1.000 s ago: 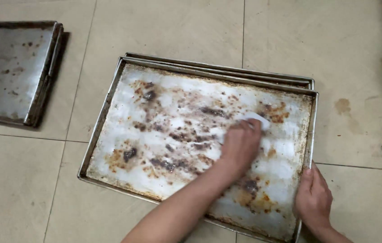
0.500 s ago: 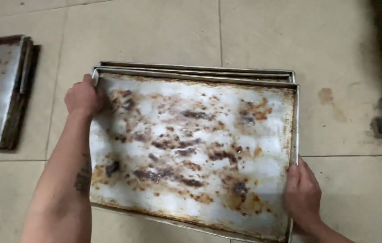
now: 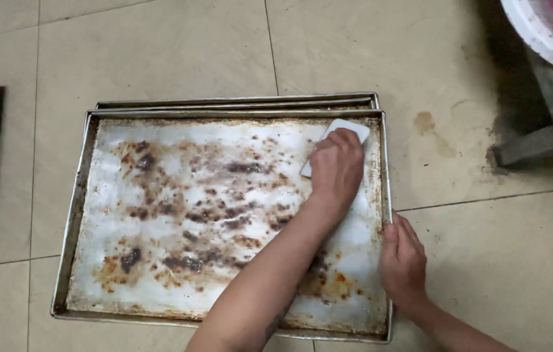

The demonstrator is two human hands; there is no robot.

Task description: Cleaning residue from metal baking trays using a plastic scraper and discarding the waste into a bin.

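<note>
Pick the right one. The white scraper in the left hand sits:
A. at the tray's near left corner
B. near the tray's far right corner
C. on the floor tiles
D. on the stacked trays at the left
B: the left hand presses the white scraper inside the baking tray near its far right corner.

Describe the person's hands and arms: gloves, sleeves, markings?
Both hands are bare: no gloves, and no rings or watch that I can see. The left hand and right hand lead to bare forearms with no sleeves in view. A dark mark, possibly a tattoo, shows on the left forearm near the frame's bottom edge.
</note>
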